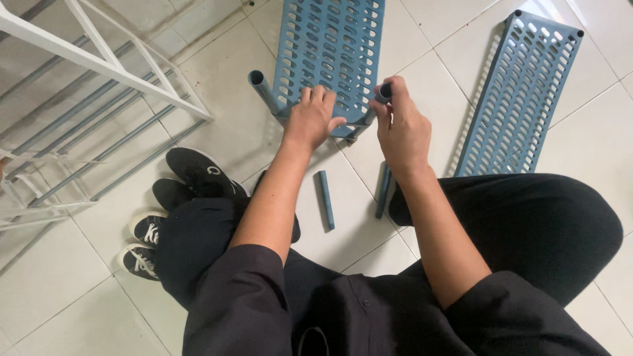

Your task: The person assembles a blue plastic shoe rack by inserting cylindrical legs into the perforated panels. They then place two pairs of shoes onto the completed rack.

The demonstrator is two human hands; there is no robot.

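Note:
A blue perforated plastic shelf panel (330, 46) lies on the white tiled floor in front of me. My left hand (311, 118) presses down on its near edge, fingers spread over the holes. A blue-grey tube (262, 89) stands in the panel's near left corner. At the near right corner my right hand (399, 125) grips the top of another blue-grey tube (384, 91). Two loose tubes lie on the tiles between my knees: a short one (325, 199) and one (382, 194) partly hidden under my right forearm.
A second blue perforated panel (521, 92) lies on the floor at the right. A white metal frame (105, 66) with grey bars stands at the left. Black sneakers (198, 173) and another pair with white laces (142, 244) sit beside my left leg.

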